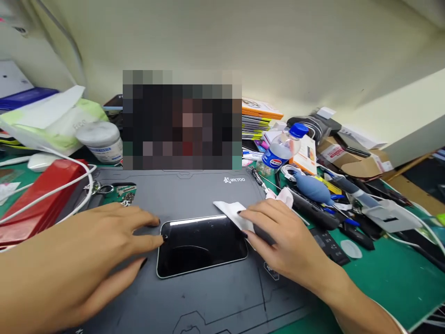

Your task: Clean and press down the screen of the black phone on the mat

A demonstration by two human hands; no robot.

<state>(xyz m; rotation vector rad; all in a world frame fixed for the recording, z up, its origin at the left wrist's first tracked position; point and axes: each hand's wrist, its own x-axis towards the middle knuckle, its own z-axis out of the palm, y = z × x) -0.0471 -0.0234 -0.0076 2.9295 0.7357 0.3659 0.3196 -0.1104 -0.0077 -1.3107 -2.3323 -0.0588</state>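
Observation:
A phone [201, 255] with a dark, glossy screen lies flat on the grey work mat [167, 190]. My left hand [111, 236] rests at its left end, fingers stretched out and apart, one fingertip on the phone's corner. Between the thumb and fingers of my right hand [278, 232] is a white wipe [232, 211]. The wipe hangs over the upper right corner of the phone, and my fingers there partly cover that end.
Left of the mat are a red case [52, 190], white cables and a white jar [102, 141]. On the right stand a plastic bottle [281, 148], a blue air blower [313, 188] and several tools. A blurred-out area covers the middle back.

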